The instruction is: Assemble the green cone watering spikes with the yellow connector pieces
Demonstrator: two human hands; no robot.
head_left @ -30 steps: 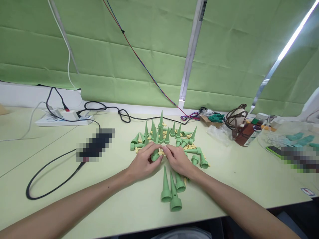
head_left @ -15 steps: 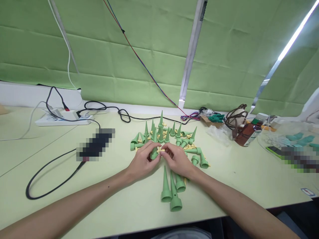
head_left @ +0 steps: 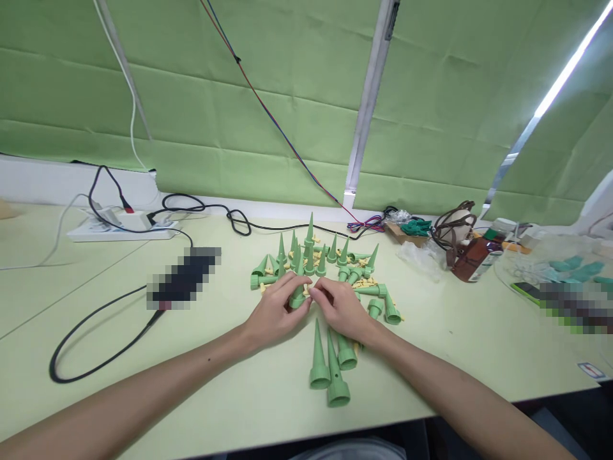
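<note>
My left hand (head_left: 274, 309) is wrapped around a green plastic watering spike (head_left: 297, 296), its cone pointing up and its wide cap end down. At the side of that cap sits a small yellow valve (head_left: 307, 289), mostly covered by fingertips. My right hand (head_left: 341, 308) pinches the valve's outer end between thumb and fingers. Beyond both hands stand and lie several more green spikes (head_left: 343, 254), with loose yellow valves (head_left: 368, 282) scattered among them. Nearer to me, two spikes (head_left: 338, 391) lie below my right hand, with another partly under its wrist.
On the left are a power strip (head_left: 127, 231), a blurred dark device (head_left: 184, 278) and its looped black cable (head_left: 53, 358). At the right stand a brown bottle (head_left: 474, 259), a clear plastic bag (head_left: 421, 260) and a green-edged phone-like object (head_left: 527, 291). The table's front edge runs below.
My right fingertips have shifted slightly and cover more of the yellow valve, which now shows less beside the spike. The left hand's hold and the surrounding pieces look the same.
</note>
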